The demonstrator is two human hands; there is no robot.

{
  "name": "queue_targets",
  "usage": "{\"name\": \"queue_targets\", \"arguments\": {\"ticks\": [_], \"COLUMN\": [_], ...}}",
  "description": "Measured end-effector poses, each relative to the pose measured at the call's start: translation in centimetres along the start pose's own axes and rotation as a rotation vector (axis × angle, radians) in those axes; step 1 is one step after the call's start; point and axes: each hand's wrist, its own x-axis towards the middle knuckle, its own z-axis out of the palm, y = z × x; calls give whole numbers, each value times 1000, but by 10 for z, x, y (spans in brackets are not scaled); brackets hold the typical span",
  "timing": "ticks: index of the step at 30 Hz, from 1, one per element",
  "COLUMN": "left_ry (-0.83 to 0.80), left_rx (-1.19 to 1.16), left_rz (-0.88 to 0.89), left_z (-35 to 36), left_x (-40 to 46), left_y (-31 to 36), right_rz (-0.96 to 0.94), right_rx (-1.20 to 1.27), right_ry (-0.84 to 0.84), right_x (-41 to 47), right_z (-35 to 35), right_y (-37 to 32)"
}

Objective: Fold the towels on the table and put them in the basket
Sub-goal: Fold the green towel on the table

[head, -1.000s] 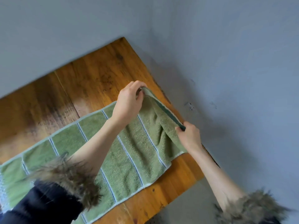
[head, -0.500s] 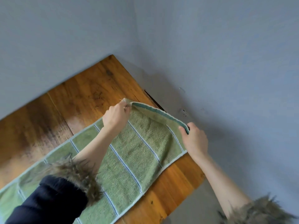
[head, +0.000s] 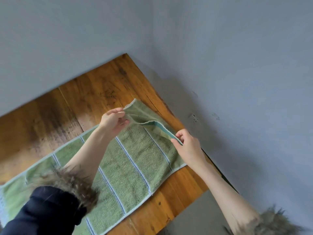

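Fingers of left hand [head: 113,122] and right hand [head: 187,145] pinch towel [head: 135,160] edge; its near end is cropped

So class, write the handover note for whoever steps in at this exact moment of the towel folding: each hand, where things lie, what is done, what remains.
Left hand: pinches the far corner of the green striped towel.
Right hand: pinches the towel's near end corner; the short edge hangs lifted between both hands.
Towel: otherwise spread flat on the wooden table.
Basket: not in view.
Done: end edge picked up.
Left: make the folds, then put it in the basket.
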Motion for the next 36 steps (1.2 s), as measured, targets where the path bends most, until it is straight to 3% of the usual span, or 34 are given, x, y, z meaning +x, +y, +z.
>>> {"name": "queue_targets", "arguments": {"ticks": [5, 12, 22, 27, 32, 34, 36], "left_ry": [84, 51, 154, 319, 569, 622, 605], "left_rx": [-44, -125, -100, -38, 183, 346, 537], "left_rz": [137, 291, 446, 451, 395, 365, 367], "left_z": [-35, -115, -270, -340, -390, -401, -405], "left_x": [-26, -89, -173, -179, -155, -148, -143], "left_y": [24, 43, 50, 27, -16, -37, -61], "right_rz": [-93, -221, -384, -443, -409, -364, -308], "right_rx": [31, 9, -76, -157, -247, -283, -350], "right_ry": [-23, -192, -472, -637, -920, -869, -690], "right_x": [-12, -54, -136, -170, -181, -177, -169], "right_z": [2, 26, 120, 189, 248, 264, 274], "right_y": [-40, -130, -257, -288, -271, -255, -237]}}
